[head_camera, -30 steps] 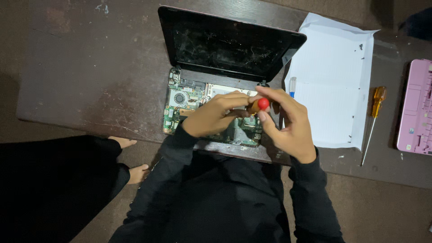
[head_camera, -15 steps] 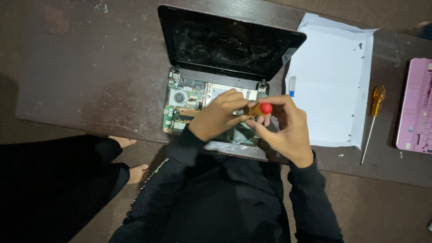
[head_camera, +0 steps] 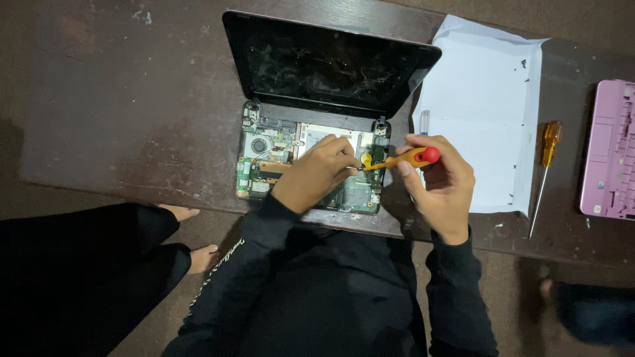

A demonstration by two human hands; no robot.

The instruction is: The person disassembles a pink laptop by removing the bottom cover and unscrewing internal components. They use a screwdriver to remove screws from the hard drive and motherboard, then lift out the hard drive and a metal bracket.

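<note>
Working mid-frame on the opened laptop (head_camera: 311, 165), its board already bared, right hand (head_camera: 440, 188) clamps the screwdriver (head_camera: 400, 159) while left hand (head_camera: 317, 172) pinches its tip, other parts still mounted.

On the table I count one opened laptop (head_camera: 311, 119), two screwdrivers, one with a red-tipped handle (head_camera: 403, 158) and one orange (head_camera: 546, 165), one white sheet of paper (head_camera: 489, 112), one pink panel (head_camera: 612, 152), and two bare feet (head_camera: 192, 238) below.
</note>
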